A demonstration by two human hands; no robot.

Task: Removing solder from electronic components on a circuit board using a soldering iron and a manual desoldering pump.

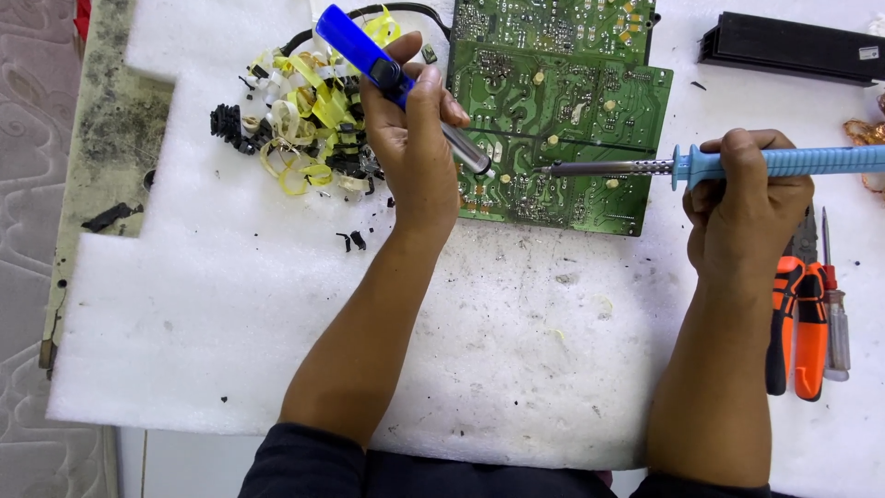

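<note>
a light blue-handled soldering iron [737,164] is clenched in the right hand [749,207], a blue desoldering pump [396,78] in the left hand [415,138]; both tips meet on the stiff, fragile green circuit board [572,120] on the tabletop [516,314]. the hot shaft is best avoided.

Blue desoldering pump [396,78] tilted, tip on green circuit board [562,111]; light-blue soldering iron [701,166] horiz., tip just beside pump's.
</note>
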